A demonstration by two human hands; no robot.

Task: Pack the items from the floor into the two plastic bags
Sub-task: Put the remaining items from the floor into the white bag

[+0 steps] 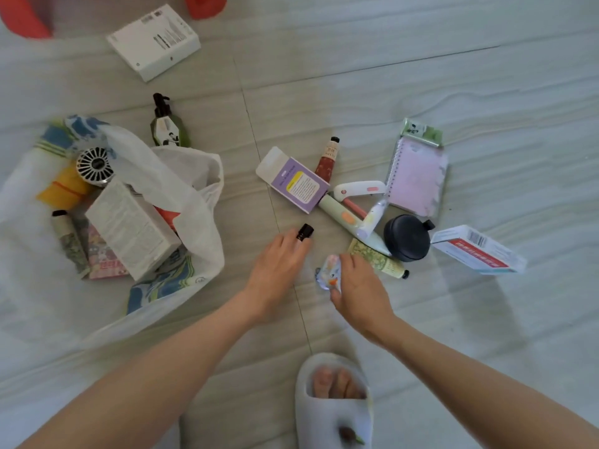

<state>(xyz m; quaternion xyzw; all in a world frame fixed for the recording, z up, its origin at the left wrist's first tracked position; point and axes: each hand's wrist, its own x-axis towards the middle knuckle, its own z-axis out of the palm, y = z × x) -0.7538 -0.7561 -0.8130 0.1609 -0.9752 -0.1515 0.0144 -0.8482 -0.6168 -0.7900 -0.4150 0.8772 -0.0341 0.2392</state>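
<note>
Slipper point(334, 413) below; right hand point(359, 286) grips colourful packet point(329, 275).

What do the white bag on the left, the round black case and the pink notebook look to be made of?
White bag: thin, crinkly plastic film, semi-see-through; the packed items show through it.
Round black case: probably hard plastic, matte, with smooth moulded edges.
Pink notebook: likely paper with a glossy cover, bound by a spiral wire along its left edge.

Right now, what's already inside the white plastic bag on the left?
The white plastic bag shows a white box, a round grille fan, a yellow bottle, a floral tube and a pink packet. Anything beneath the box is covered.
</note>
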